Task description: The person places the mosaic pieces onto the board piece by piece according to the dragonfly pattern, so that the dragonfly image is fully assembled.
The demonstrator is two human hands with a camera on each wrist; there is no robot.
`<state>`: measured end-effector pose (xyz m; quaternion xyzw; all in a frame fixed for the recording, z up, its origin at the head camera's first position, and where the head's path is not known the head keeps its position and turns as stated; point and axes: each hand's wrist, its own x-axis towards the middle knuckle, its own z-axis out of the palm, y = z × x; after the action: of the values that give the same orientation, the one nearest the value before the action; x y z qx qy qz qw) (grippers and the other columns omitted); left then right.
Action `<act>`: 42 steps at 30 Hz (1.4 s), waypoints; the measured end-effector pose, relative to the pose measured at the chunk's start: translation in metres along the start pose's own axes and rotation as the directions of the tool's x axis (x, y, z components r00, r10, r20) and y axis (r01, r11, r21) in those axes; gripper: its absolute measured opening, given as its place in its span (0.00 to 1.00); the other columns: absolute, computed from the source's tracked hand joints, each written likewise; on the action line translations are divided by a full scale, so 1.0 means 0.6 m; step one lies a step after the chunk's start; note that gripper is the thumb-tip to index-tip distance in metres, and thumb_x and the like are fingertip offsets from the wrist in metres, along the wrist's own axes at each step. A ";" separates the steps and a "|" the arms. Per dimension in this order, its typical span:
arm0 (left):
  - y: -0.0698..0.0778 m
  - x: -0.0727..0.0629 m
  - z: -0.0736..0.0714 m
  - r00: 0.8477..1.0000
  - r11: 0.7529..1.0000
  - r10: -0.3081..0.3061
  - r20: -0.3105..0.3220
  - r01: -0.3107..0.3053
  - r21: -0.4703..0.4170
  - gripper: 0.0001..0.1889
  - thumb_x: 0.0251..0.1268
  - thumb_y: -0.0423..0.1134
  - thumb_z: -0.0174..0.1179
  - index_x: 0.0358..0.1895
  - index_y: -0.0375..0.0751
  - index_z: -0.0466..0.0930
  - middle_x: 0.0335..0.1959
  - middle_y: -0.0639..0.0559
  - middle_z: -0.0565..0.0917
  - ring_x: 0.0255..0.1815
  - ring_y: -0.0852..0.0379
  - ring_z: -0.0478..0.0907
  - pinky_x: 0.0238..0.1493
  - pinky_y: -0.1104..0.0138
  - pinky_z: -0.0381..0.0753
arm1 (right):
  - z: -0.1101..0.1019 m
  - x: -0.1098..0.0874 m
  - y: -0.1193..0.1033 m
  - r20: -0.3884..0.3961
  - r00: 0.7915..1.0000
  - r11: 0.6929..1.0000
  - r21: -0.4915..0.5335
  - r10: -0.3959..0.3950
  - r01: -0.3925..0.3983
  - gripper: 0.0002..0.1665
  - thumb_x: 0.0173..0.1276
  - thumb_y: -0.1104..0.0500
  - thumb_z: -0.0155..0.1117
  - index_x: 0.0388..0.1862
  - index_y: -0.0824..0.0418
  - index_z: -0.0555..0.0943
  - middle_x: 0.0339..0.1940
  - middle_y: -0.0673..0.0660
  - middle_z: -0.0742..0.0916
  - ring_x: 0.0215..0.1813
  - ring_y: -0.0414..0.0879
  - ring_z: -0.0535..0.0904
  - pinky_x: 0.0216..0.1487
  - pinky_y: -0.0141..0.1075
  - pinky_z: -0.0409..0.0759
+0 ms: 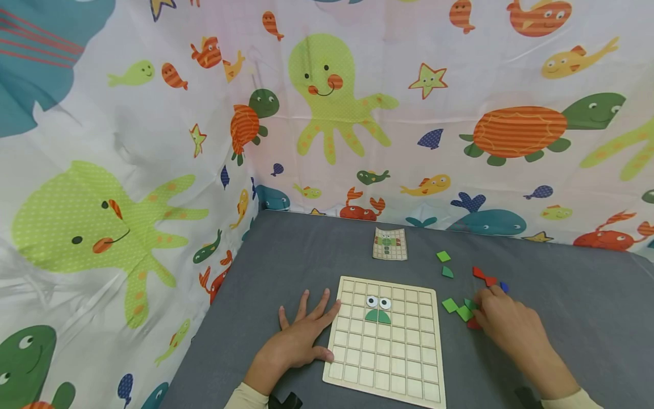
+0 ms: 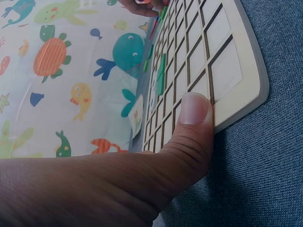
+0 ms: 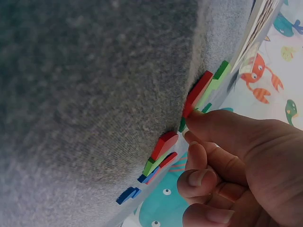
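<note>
We're looking at a gridded wooden board lying flat on the grey cloth, and we're seeing the left hand spreading its fingers wide at the board's left side, its thumb resting on the rim; it's gripping nothing, and we're guessing it's there to stop the board sliding. Over on the right, the right hand is curling its fingers among the loose pieces, its thumb touching a red piece in the right wrist view, though we're unable to tell whether it's pinching anything. Light green squares are lying beside the board, red shapes and a blue piece are sitting farther out, all apparently staying off the grid yet handy for that hand. On the board, two eye pieces are sitting side by side directly above dark green pieces, and we're reading that as a face taking shape. Beyond the board, a pattern card is facing up, presumably for glancing at while placing pieces. As for brands or labels, we're finding no writing we can read anywhere.
</note>
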<state>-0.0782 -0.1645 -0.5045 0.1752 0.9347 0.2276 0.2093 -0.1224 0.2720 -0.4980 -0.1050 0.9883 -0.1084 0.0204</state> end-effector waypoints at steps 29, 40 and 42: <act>0.005 -0.002 -0.003 1.000 1.000 -0.010 0.004 0.009 0.010 0.57 0.58 0.55 0.73 0.88 0.63 0.48 0.90 0.51 0.42 0.87 0.32 0.28 0.67 0.16 0.31 | 0.002 0.041 0.003 0.012 1.000 0.999 -0.033 -0.003 0.004 0.13 0.65 0.58 0.77 0.41 0.66 0.86 0.35 0.60 0.81 0.25 0.49 0.73 0.20 0.45 0.73; 0.004 0.000 -0.002 1.000 1.000 -0.007 0.015 0.007 0.011 0.57 0.58 0.56 0.73 0.88 0.63 0.48 0.90 0.51 0.41 0.87 0.32 0.28 0.67 0.16 0.31 | 0.002 0.045 0.005 0.009 0.998 0.998 -0.040 -0.056 0.056 0.17 0.63 0.51 0.73 0.38 0.65 0.85 0.35 0.56 0.82 0.25 0.46 0.73 0.20 0.44 0.72; 0.003 0.001 -0.002 1.000 1.000 -0.009 0.016 0.009 0.014 0.57 0.58 0.56 0.73 0.88 0.64 0.48 0.90 0.52 0.41 0.87 0.32 0.28 0.67 0.16 0.31 | -0.001 0.044 -0.006 0.011 0.997 0.996 -0.036 -0.075 0.075 0.18 0.64 0.49 0.73 0.39 0.64 0.86 0.36 0.55 0.84 0.25 0.44 0.73 0.19 0.43 0.72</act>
<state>-0.0787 -0.1634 -0.5026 0.1743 0.9353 0.2189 0.2165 -0.1476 0.2634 -0.4970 -0.1431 0.9854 -0.0905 0.0189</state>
